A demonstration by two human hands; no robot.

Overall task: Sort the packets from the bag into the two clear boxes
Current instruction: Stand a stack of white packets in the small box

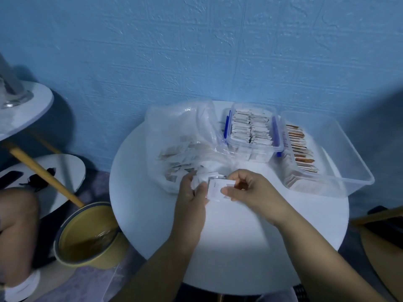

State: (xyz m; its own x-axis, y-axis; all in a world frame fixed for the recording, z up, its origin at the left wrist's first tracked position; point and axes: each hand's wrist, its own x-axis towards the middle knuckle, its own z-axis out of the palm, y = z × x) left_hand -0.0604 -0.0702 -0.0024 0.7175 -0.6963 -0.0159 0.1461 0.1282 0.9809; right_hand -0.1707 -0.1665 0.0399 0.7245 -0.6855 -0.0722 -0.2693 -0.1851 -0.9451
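A round white bench [239,247] stands against a blue textured wall [152,51]. A crumpled clear plastic bag [174,127] lies on it, with loose pale packets [181,153] heaped inside.

Just in front of the bag, above the bench, both hands meet on one flat white packet [218,188]. The left hand [192,197] has a narrow grip on the packet's left edge, thumb on top. More white material is bunched at its fingertips, too blurred to tell apart. The right hand [250,190] pinches the packet's right edge between thumb and curled fingers.

Touching the bag's right side is a small clear plastic box [255,149] with blue latches [226,129]. It is packed to the rim with white packets [250,127]. Further right of the bag, just beyond that box, sits a larger clear plastic box [349,153]. It holds a row of brown-edged packets [301,149] standing along its left wall.

Left of the bag and below it, on the floor, is a yellow round bucket [87,234], and a wooden stick [43,173] slants into it. Further left of the bag are another person's bare knee [17,214] and a second white bench [26,105].
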